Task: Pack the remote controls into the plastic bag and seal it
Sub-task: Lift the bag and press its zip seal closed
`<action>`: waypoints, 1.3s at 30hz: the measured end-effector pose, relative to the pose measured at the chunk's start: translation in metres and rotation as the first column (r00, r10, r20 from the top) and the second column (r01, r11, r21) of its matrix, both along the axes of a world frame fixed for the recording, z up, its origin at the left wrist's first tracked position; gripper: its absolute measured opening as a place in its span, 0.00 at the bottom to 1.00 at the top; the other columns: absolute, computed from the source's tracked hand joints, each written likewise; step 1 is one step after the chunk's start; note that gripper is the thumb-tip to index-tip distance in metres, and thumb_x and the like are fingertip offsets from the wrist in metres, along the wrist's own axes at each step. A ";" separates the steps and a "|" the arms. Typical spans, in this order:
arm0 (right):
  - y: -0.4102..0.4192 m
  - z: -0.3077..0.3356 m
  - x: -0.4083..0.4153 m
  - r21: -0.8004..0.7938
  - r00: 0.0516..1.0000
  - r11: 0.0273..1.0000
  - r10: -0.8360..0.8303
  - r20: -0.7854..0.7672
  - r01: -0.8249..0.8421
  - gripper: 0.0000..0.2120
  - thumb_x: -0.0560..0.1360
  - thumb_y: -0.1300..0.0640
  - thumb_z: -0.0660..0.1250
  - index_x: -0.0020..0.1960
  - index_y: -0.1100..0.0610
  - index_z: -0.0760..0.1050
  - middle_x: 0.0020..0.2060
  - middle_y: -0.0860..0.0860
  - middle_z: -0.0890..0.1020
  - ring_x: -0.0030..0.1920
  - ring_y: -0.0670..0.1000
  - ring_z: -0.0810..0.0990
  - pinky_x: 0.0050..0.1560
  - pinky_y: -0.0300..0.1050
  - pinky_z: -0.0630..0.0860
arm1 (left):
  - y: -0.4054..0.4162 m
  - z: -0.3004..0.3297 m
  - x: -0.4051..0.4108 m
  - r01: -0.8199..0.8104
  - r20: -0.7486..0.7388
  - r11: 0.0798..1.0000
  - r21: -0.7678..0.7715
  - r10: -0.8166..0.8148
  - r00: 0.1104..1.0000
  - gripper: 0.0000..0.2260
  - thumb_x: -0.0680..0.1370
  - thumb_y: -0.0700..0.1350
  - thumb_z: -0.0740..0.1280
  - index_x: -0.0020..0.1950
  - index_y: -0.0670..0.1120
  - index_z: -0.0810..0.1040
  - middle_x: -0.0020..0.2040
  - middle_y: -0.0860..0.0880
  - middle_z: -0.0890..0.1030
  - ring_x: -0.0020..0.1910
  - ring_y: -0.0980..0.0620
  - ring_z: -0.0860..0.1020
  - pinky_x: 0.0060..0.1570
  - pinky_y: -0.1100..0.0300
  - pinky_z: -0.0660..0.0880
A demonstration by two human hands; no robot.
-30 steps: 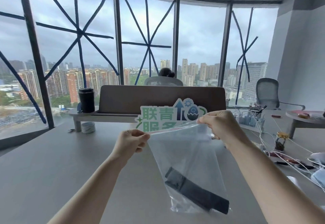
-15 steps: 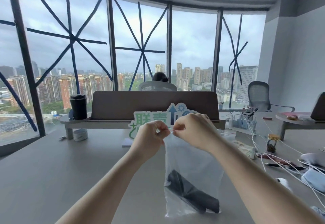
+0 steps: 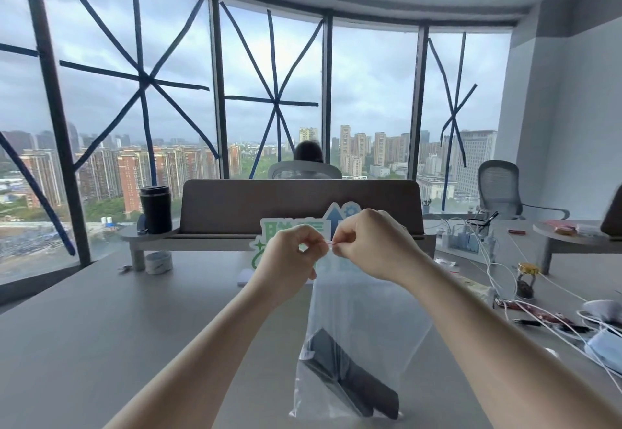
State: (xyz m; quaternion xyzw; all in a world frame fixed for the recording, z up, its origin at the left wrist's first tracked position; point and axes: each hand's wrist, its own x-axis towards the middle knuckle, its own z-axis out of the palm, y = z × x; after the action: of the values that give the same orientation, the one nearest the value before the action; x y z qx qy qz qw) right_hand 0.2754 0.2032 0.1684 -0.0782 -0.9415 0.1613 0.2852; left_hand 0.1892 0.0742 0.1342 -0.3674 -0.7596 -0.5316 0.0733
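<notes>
A clear plastic bag (image 3: pixel 363 314) hangs upright above the grey table (image 3: pixel 101 327), its bottom near the table's front. Dark remote controls (image 3: pixel 346 374) lie slanted in the bag's bottom. My left hand (image 3: pixel 289 257) and my right hand (image 3: pixel 370 243) are close together at the bag's top edge, both pinching its red-lined seal strip between thumb and fingers. The fingers hide most of the strip.
A green and blue cardboard sign (image 3: pixel 303 226) stands behind my hands. A brown desk divider (image 3: pixel 299 206), a black tumbler (image 3: pixel 155 208) and a tape roll (image 3: pixel 159 262) sit further back. White cables (image 3: pixel 498 270), a small jar (image 3: pixel 526 280) and pens clutter the right side.
My hands, first spread wide along the bag's top, came together at its middle. The bag now hangs narrower and the view has tilted slightly up.
</notes>
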 end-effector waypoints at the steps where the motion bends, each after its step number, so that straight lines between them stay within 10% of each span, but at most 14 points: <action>1: -0.002 -0.001 -0.001 0.007 1.000 1.000 -0.004 0.003 0.004 0.05 0.73 0.54 0.70 0.42 0.51 0.85 0.34 0.47 0.83 0.43 0.51 0.80 0.46 0.48 0.78 | 0.001 -0.001 0.001 -0.005 0.002 1.000 0.006 0.005 1.000 0.11 0.75 0.41 0.68 0.33 0.52 0.75 0.29 0.56 0.76 0.22 0.57 0.75 0.24 0.67 0.68; 22: 0.015 -0.027 0.018 0.154 0.994 0.983 -0.109 0.027 0.104 0.08 0.79 0.50 0.62 0.46 0.50 0.78 0.46 0.44 0.82 0.48 0.52 0.80 0.48 0.47 0.73 | -0.020 -0.019 -0.025 -0.303 -0.042 0.924 0.234 0.321 0.946 0.07 0.75 0.38 0.67 0.37 0.45 0.76 0.36 0.48 0.80 0.36 0.47 0.76 0.38 0.54 0.72; 33: 0.020 -0.029 0.037 0.206 0.989 0.973 -0.125 0.075 0.108 0.08 0.79 0.51 0.61 0.42 0.51 0.74 0.40 0.43 0.76 0.48 0.53 0.80 0.48 0.48 0.75 | -0.046 -0.017 -0.046 -0.363 -0.017 0.890 0.276 0.382 0.924 0.08 0.75 0.38 0.66 0.37 0.45 0.77 0.35 0.51 0.79 0.35 0.55 0.74 0.35 0.70 0.67; 39: 0.011 -0.023 0.035 0.197 0.989 0.972 -0.137 0.052 0.125 0.10 0.79 0.51 0.61 0.39 0.49 0.70 0.44 0.45 0.80 0.48 0.55 0.80 0.48 0.49 0.75 | -0.059 -0.018 -0.057 -0.384 -0.019 0.876 0.293 0.407 0.913 0.07 0.75 0.38 0.67 0.37 0.45 0.77 0.34 0.52 0.79 0.35 0.54 0.75 0.37 0.62 0.70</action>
State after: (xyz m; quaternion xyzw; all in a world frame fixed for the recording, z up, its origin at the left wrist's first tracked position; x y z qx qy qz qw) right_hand 0.3108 0.2141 0.1455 -0.1172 -0.9544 0.0472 0.2706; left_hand 0.1326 0.0152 0.1165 -0.2112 -0.7312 -0.5932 0.2624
